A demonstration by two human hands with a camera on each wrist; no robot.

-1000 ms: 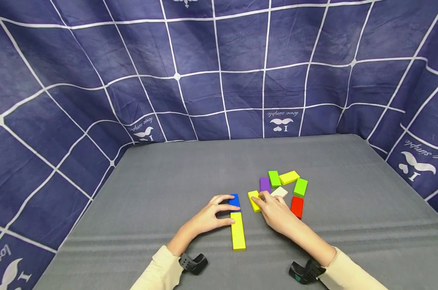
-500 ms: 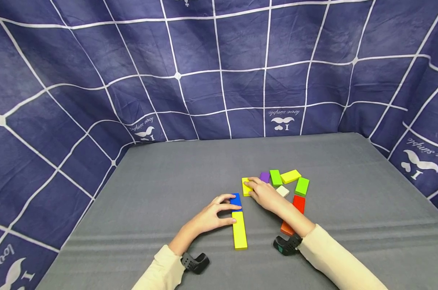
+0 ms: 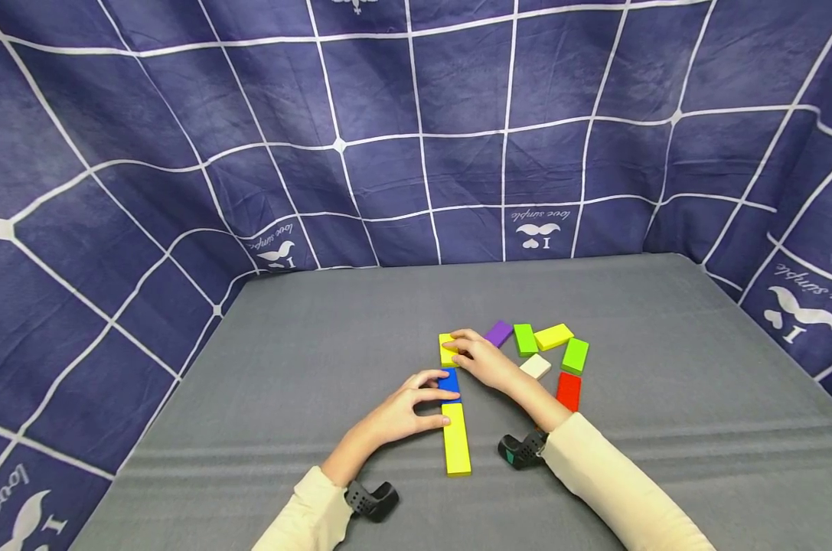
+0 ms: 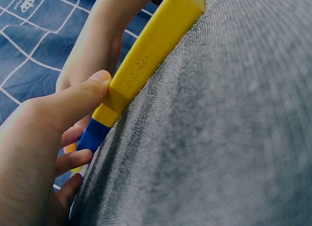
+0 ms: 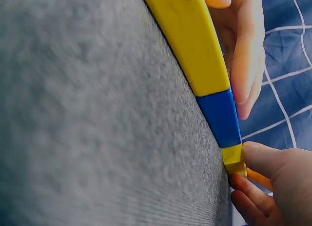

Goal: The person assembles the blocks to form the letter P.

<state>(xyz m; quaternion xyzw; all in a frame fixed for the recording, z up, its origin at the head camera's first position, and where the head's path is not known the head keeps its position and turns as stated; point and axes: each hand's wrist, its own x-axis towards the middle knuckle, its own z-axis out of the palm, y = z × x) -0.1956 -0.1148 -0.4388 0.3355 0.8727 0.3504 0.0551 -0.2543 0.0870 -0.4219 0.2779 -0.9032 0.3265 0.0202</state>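
In the head view a long yellow block and a short blue block lie end to end on the grey cloth. My left hand rests along their left side, fingertips on the blue block and thumb against the yellow one. At the far end, a short yellow block continues the row, pinched by my right hand between thumb and fingers. From the right wrist view, this small yellow block sits right at the blue block's end, in line with it.
Right of the row lie several loose blocks: purple, green, yellow, another green, white and red. My right forearm partly covers the red one. A blue grid-patterned curtain encloses the table's back and sides.
My right hand has carried the short yellow block left and away from me, to the blue block's far end. The purple block has turned and shifted slightly. My left hand stays in place.
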